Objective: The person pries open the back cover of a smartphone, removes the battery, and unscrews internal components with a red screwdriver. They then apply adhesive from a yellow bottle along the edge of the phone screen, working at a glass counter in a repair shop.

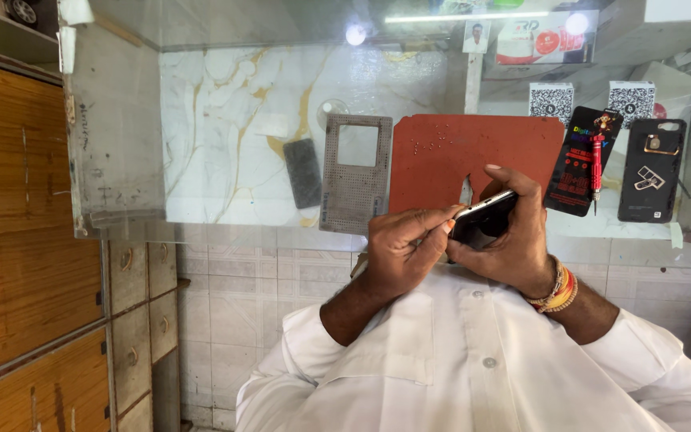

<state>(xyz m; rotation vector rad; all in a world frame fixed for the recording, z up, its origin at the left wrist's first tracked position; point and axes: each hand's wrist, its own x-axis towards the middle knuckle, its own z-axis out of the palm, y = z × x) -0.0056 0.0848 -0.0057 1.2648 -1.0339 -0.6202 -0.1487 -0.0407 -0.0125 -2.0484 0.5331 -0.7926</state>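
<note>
My right hand (516, 240) is closed around a dark, slim phone (483, 219) and holds it edge-up above my white shirt. My left hand (400, 250) is pinched against the phone's left end, fingertips touching its edge. A thin pale tool end (359, 265) seems to stick out below that hand. I cannot tell what its tip is doing. A beaded band sits on my right wrist. Both hands hover just in front of a red work mat (473, 148) on the glass counter.
On the counter (225, 128) lie a grey perforated frame plate (355, 172), a small dark flat part (305, 172), two dark phone cases (651, 170) and a red screwdriver (597, 164). Square code cards stand behind. Wooden drawers (25, 264) fill the left side.
</note>
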